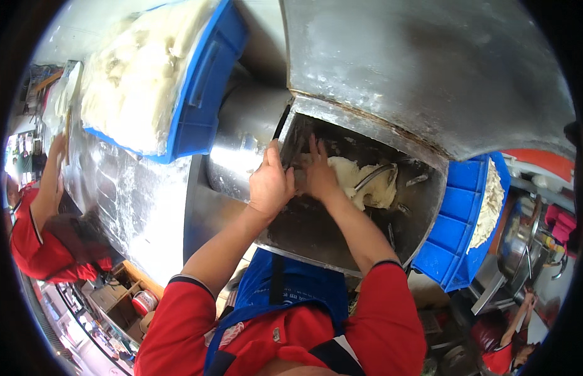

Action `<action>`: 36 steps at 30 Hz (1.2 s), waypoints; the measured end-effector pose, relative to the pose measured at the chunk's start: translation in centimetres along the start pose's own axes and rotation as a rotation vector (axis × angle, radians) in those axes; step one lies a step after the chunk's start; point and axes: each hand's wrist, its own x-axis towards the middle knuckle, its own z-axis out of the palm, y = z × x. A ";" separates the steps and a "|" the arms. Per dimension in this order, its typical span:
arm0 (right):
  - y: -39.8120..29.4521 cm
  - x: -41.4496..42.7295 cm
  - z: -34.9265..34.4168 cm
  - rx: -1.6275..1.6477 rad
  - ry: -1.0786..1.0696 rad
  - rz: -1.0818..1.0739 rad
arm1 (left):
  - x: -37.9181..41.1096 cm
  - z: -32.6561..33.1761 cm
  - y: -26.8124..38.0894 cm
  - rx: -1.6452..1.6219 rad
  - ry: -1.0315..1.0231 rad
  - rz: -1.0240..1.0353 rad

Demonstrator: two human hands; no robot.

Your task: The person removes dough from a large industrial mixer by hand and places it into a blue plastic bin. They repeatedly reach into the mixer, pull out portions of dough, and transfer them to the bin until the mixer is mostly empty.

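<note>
My left hand [272, 181] is at the left rim of a metal dough mixer bowl [350, 235], its fingers close together; whether it grips the rim is unclear. Inside the bowl, my right hand [322, 171] reaches down near the left wall with its fingers extended, blurred and partly in shadow. Just right of it lies pale dough [378, 188], wrapped about a curved metal mixing bar [372, 176]. Smaller dough scraps stick to the dark inner wall. Whether my right fingers touch dough cannot be told.
The mixer's raised metal lid [413, 70] stands behind the bowl. At upper left, a blue crate [195, 94] holds plastic-covered dough beside a floury table [136, 202]. Another blue crate [444, 235] with dough stands right. People in red work at far left [33, 235] and lower right [500, 359].
</note>
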 end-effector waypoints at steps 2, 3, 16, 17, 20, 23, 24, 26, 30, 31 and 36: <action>0.8 4.9 -2.2 -0.190 -0.283 0.117 | -0.1 -0.2 0.0 0.017 -0.022 -0.010; 1.6 7.5 -2.6 -0.133 -0.557 0.226 | -0.3 -0.1 -0.3 0.010 0.000 0.003; -0.9 0.4 2.8 -0.115 -0.590 0.206 | 0.1 0.0 -0.3 0.064 0.053 0.007; -1.9 -1.8 3.8 -0.204 -0.706 0.100 | -0.5 0.2 -0.1 0.059 0.037 0.003; -0.2 -8.1 11.6 -0.221 0.128 0.146 | 0.1 0.5 0.7 0.083 0.017 0.041; -3.4 -7.4 2.7 -0.064 -0.322 0.138 | -0.7 0.0 0.0 0.101 0.027 0.010; -4.2 -6.2 1.9 -0.094 -0.181 0.094 | -0.6 0.0 0.0 0.094 0.036 0.016; -4.2 -3.8 3.7 -0.103 -0.005 0.066 | -0.8 0.2 0.1 0.082 0.033 0.030; -2.7 -0.2 9.7 -0.037 0.239 0.048 | -0.7 0.3 0.5 0.109 0.020 0.014; -2.9 -0.4 10.0 -0.025 0.311 0.031 | -0.5 0.0 0.6 0.104 0.008 -0.006; -1.6 -3.2 11.8 -0.006 0.136 0.028 | -1.3 -0.8 1.2 0.112 0.360 0.483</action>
